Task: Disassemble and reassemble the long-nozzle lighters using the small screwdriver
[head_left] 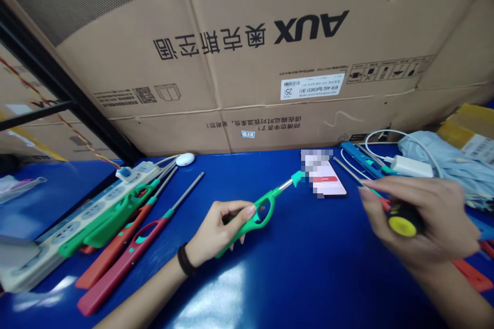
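Observation:
My left hand [218,234] is closed round the handle of a green long-neck lighter [253,224], its thumb lying along the body near the trigger guard. A short stretch of metal tube shows at the lighter's front, with a teal piece [296,179] at the tip, pointing to the upper right. Off to the right, my right hand [428,216] grips a screwdriver whose black handle with a yellow end [402,225] faces me. The screwdriver's shaft is mostly hidden by the fingers. A gap separates the two hands. A phone [330,180] lies beyond them on the blue table.
Several long-neck lighters, among them a red one [116,272], lie at the left beside a white power strip [67,231]. A large cardboard box [247,77] walls off the back. At the right are a blue cloth [443,151], a white adapter [412,166] and more lighters.

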A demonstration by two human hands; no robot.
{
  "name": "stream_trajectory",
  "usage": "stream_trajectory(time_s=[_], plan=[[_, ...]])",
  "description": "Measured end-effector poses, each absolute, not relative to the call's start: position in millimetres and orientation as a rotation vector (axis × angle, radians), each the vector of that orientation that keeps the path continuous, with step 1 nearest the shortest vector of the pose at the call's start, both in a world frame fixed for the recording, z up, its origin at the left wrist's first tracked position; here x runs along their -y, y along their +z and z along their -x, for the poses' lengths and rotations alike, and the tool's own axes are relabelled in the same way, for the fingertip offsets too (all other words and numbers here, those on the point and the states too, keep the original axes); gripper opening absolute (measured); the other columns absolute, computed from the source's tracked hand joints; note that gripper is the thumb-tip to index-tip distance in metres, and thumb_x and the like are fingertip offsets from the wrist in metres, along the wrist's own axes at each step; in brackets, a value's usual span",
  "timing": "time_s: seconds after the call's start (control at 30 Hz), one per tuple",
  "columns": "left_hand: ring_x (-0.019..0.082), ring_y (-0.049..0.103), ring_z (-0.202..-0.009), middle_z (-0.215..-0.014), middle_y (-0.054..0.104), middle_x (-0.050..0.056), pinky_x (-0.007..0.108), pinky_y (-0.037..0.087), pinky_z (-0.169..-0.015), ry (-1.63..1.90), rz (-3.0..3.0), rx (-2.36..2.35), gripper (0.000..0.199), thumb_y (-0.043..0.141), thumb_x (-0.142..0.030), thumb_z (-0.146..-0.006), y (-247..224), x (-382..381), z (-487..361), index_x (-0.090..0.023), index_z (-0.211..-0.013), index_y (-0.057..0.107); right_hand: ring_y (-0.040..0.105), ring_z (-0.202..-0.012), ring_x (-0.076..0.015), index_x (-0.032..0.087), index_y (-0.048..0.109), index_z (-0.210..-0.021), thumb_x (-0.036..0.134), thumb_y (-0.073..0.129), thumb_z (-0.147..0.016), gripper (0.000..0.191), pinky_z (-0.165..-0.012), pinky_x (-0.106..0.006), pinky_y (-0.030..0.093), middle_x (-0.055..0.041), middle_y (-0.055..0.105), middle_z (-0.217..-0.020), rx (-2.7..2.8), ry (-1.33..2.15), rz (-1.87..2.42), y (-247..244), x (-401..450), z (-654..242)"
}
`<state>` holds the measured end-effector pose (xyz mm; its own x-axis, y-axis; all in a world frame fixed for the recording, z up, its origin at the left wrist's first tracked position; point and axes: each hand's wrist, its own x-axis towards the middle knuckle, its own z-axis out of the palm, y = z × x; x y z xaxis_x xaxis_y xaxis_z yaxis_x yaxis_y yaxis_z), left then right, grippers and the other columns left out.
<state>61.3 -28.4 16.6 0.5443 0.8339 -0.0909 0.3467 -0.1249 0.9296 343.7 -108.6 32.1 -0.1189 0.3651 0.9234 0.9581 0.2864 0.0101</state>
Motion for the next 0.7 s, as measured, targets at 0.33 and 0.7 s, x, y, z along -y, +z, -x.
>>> stream_trajectory(time_s=[0.33,0.7], plan=[[0.01,0.056,-0.051,-0.061,0.064,0.002,0.018,0.042,-0.05,0.731,-2.262,-0.893,0.029,0.054,-0.039,-0.088,0,28,-59,-0.014,-0.078,0.067,0.062,-0.084,-0.0191,0.023,0.06,-0.104,0.016,0.069,-0.075,0.031,-0.073,-0.031,0.05,-0.0063,0.064,-0.096,1.891,-0.533,1.16,23,97,-325],[0.013,0.06,-0.052,-0.068,0.068,0.001,0.023,0.043,-0.051,0.913,-3.038,-0.594,0.021,0.056,-0.034,-0.089,-2,26,-54,-0.014,-0.091,0.064,0.06,-0.084,-0.0166,0.026,0.068,-0.098,0.029,0.06,-0.086,0.016,-0.066,-0.026,0.051,-0.0016,0.069,-0.09,2.345,-0.036,1.313,18,90,-343]])
